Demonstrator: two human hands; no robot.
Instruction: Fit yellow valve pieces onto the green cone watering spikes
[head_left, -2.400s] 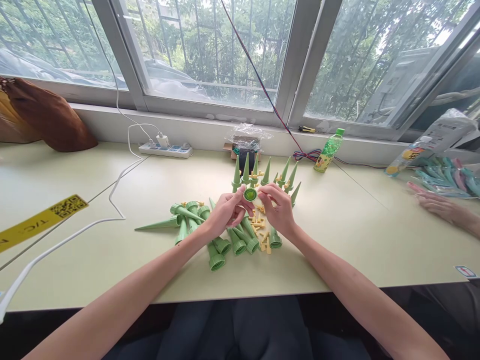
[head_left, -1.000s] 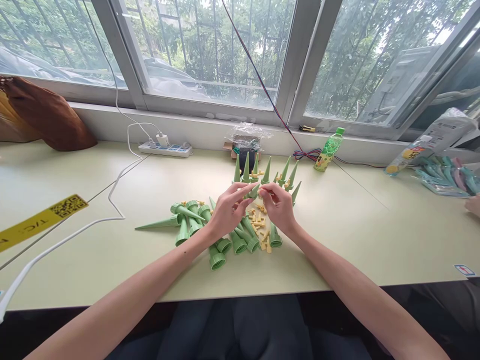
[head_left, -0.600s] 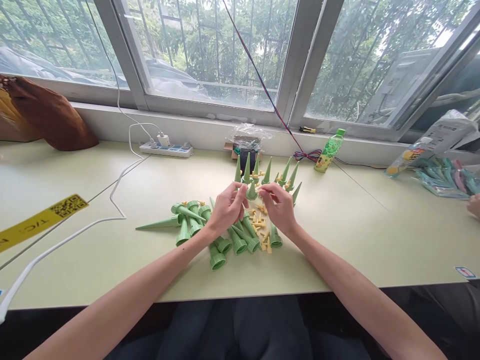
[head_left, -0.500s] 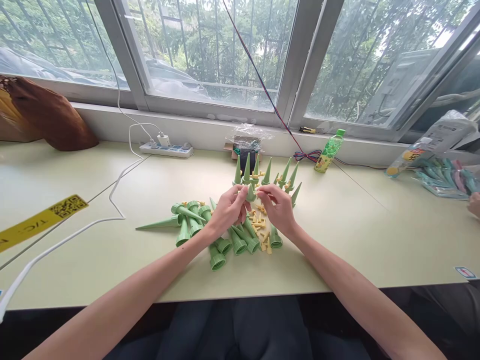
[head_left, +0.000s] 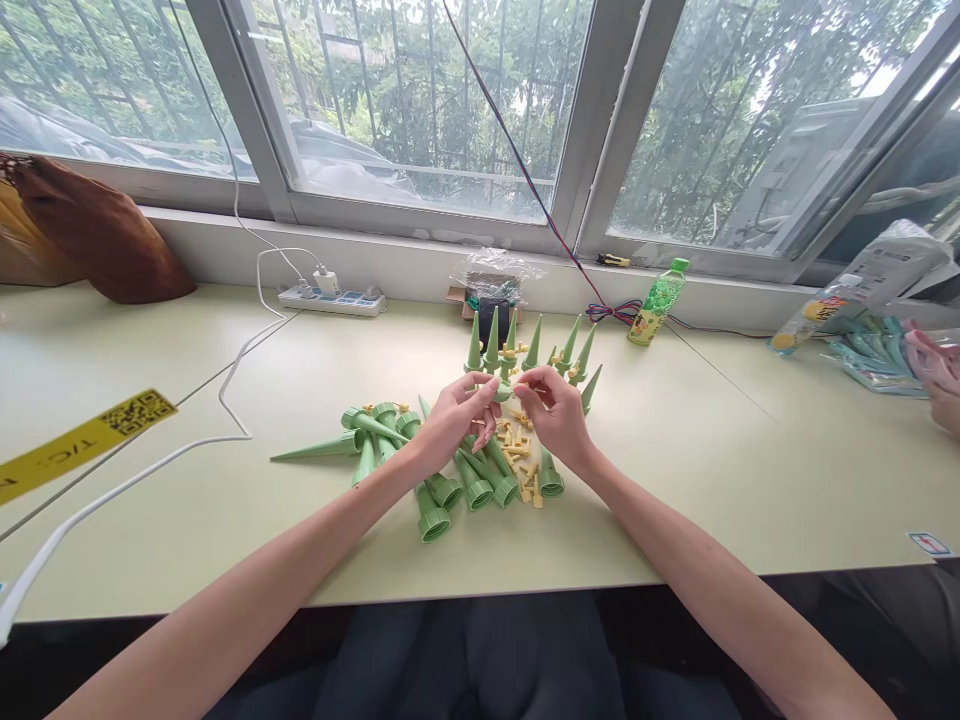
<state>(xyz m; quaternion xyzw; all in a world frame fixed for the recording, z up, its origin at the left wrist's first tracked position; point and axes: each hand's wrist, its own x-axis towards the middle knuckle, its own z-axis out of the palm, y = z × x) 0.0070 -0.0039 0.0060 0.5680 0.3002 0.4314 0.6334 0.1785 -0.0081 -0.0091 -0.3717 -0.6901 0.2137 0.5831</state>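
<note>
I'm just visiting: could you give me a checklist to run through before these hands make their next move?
1. Left hand grips the small green plastic cone: ok, held at the fingertips.
2. Right hand is at that cone: ok, its fingertips are beside it.
3. Right fingertips hold a part: cannot tell, the fingers hide it.
4. Small yellow plastic fittings are close by: ok, scattered on the table just below the hands.
5. Lying green plastic cones are neatly lined up: not ok, they lie jumbled, some crossing.
6. Green-capped clear plastic bottle is apart from the hands: ok, it stands farther back, to the right.
</note>
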